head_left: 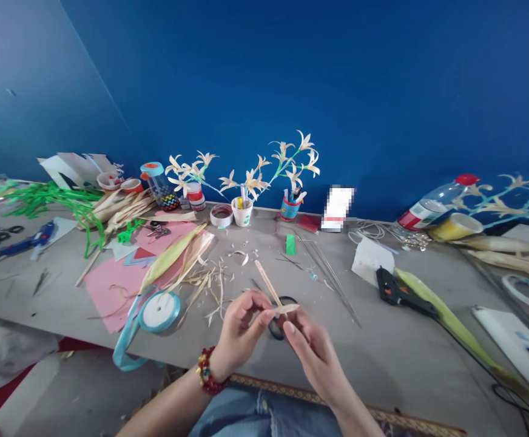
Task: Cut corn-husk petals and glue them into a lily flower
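Both hands meet over the front middle of the grey table. My left hand, with a beaded bracelet at the wrist, pinches one end of a small pale husk piece. The fingers of my right hand close on the other end of that piece. A thin pale strip slants up and left from between the hands; whether it is held or lies on the table I cannot tell. Black-handled scissors lie under the fingers, partly hidden.
Left are a light blue ribbon roll, pink sheets and husk scraps. Behind stand a white cup and a blue cup with husk flowers. Right are metal rods, a black glue gun and a tilted bottle.
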`<state>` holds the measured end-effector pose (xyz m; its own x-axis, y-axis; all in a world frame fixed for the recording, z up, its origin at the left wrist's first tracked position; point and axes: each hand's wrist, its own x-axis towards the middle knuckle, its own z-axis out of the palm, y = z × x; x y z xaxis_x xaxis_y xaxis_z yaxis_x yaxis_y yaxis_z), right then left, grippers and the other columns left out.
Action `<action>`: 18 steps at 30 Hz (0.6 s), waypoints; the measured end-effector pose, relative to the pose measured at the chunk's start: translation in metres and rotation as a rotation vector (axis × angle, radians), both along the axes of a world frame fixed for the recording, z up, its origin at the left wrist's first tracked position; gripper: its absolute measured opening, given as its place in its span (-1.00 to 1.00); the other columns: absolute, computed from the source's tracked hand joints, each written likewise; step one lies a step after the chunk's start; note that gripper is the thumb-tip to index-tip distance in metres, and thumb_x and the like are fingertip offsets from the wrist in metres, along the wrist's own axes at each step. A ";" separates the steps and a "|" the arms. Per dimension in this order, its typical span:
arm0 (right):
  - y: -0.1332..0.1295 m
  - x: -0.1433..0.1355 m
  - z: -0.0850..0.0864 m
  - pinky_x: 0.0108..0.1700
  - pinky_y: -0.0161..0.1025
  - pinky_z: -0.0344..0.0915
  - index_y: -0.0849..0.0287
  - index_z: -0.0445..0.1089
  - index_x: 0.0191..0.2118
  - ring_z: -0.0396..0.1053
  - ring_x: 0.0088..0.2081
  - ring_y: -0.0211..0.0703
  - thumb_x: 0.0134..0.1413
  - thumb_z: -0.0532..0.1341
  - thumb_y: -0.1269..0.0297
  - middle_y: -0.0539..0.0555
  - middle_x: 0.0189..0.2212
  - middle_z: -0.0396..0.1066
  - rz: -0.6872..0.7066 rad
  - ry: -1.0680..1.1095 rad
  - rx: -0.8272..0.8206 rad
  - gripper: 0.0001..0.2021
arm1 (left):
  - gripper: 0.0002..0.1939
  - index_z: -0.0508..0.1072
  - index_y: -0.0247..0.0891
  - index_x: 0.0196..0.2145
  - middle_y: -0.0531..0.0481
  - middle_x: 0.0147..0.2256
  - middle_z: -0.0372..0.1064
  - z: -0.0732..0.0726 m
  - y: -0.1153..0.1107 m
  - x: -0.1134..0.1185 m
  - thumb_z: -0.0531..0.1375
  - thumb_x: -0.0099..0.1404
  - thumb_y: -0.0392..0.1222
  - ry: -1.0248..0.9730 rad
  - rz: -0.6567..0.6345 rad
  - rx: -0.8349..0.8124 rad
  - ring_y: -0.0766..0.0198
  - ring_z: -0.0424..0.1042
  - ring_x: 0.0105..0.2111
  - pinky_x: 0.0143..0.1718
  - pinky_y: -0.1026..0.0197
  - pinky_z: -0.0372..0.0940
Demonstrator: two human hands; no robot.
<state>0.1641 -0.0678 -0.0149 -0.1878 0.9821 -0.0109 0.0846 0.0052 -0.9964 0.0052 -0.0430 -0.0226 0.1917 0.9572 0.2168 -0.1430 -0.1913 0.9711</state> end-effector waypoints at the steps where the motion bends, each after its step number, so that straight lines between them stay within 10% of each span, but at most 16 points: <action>1: 0.000 -0.003 0.000 -0.41 -0.35 0.16 0.18 0.36 -0.30 0.18 -0.47 -0.25 0.27 0.08 0.01 -0.01 -0.49 0.26 -0.003 -0.063 0.064 -0.67 | -0.87 0.40 -0.27 -0.36 -0.03 -0.38 0.36 0.001 -0.001 0.000 0.17 0.32 -0.18 0.031 0.007 0.032 0.28 0.34 -0.35 -0.29 0.26 0.24; 18: -0.002 0.000 -0.002 -0.74 -0.46 -0.26 0.27 0.36 -0.58 -0.25 -0.77 -0.49 0.12 0.23 -0.03 -0.21 -0.81 -0.04 0.363 0.639 -0.579 -0.55 | -0.87 0.42 -0.33 -0.37 -0.05 -0.36 0.33 -0.001 -0.004 -0.008 0.19 0.31 -0.21 -0.049 -0.189 0.030 0.29 0.30 -0.34 -0.26 0.26 0.21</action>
<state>0.1640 -0.0703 -0.0164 -0.6208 0.7364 -0.2690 -0.3895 -0.5875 -0.7093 -0.0025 -0.0469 -0.0235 0.3557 0.8983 0.2581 -0.2258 -0.1854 0.9564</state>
